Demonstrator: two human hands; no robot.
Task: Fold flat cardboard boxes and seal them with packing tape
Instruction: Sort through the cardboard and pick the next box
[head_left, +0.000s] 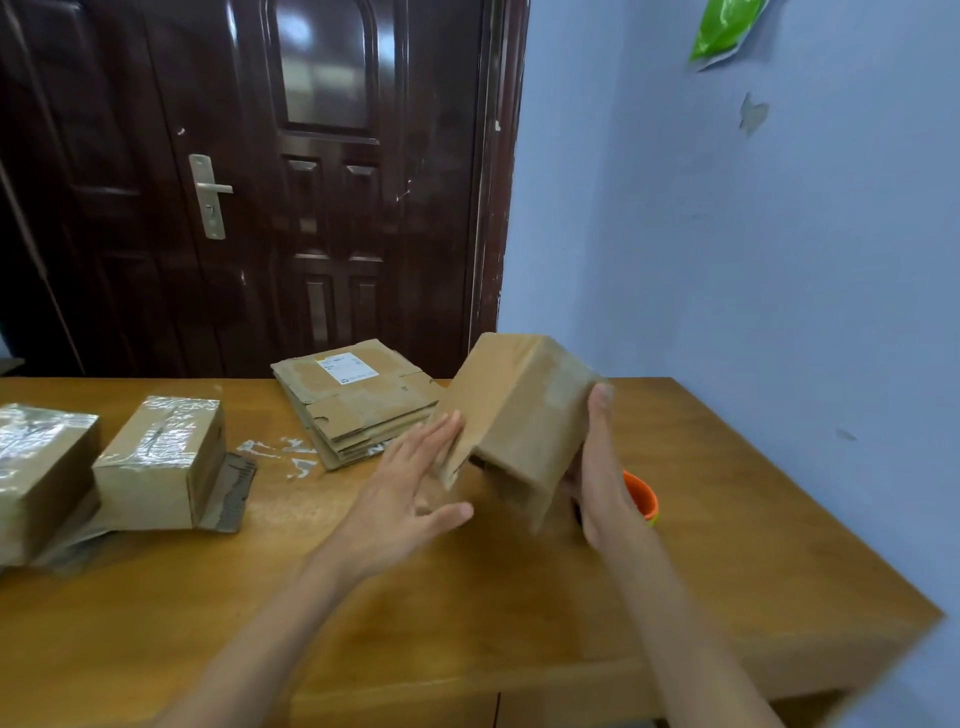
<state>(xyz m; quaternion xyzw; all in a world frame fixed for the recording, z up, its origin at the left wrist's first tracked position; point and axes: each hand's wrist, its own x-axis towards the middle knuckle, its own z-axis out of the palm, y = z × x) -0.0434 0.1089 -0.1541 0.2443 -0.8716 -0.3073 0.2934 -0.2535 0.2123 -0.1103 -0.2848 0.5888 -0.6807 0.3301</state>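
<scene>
Two bare hands are working a half-opened brown cardboard box (519, 415), tilted and raised over the right part of the tan wooden surface (467, 597). From the head camera, the left hand (410, 499) is lying flat against the box's left flap with fingers straight and spread, gripping nothing. The right hand (597, 467) is bracing the box's right side, fingers extended along the panel and thumb hidden behind it, so whether it is pinching the cardboard cannot be told. An orange round object (643, 493) is peeking out just behind the right hand. Near the far edge, a stack of flat brown cardboard boxes (353, 405) is lying, its top sheet bearing a white label. On the left, two assembled brown boxes sealed with clear shiny tape (161, 462) are sitting side by side.
</scene>
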